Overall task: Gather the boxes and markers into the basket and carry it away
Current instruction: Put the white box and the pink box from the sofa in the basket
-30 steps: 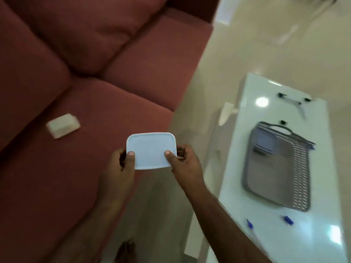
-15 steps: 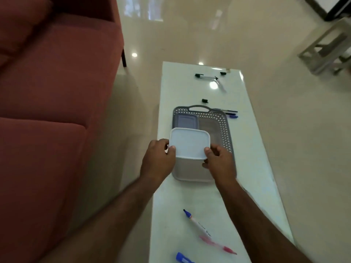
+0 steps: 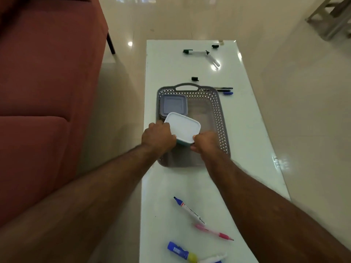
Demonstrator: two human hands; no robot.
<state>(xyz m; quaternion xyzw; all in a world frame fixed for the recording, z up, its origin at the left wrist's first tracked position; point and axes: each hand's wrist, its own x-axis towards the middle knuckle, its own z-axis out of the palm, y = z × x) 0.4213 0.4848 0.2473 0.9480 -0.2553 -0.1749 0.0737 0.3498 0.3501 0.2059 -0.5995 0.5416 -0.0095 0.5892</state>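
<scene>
A white-lidded box (image 3: pixel 182 127) hangs tilted inside the grey perforated basket (image 3: pixel 220 112) on the white table (image 3: pixel 250 141). My left hand (image 3: pixel 159 138) grips its left edge and my right hand (image 3: pixel 205 143) grips its near right corner. A grey-lidded box (image 3: pixel 173 104) lies in the basket's far left corner. Markers are scattered on the table: a blue-capped one (image 3: pixel 190 210) and a pink pen (image 3: pixel 213 232) near me, a blue and yellow one (image 3: pixel 180 252) at the front edge, dark pens (image 3: pixel 224 90) beside the basket's far right, and two white markers (image 3: pixel 197 52) at the far end.
A red sofa (image 3: pixel 43 88) runs along the left, with a strip of glossy floor between it and the table. Loose black caps (image 3: pixel 195 79) lie beyond the basket. A pale wooden stand (image 3: pixel 330 18) is at the top right.
My view swung from the sofa to the table. Both hands carried the white-lidded box from over the sofa into the basket and lowered it beside the grey-lidded box.
</scene>
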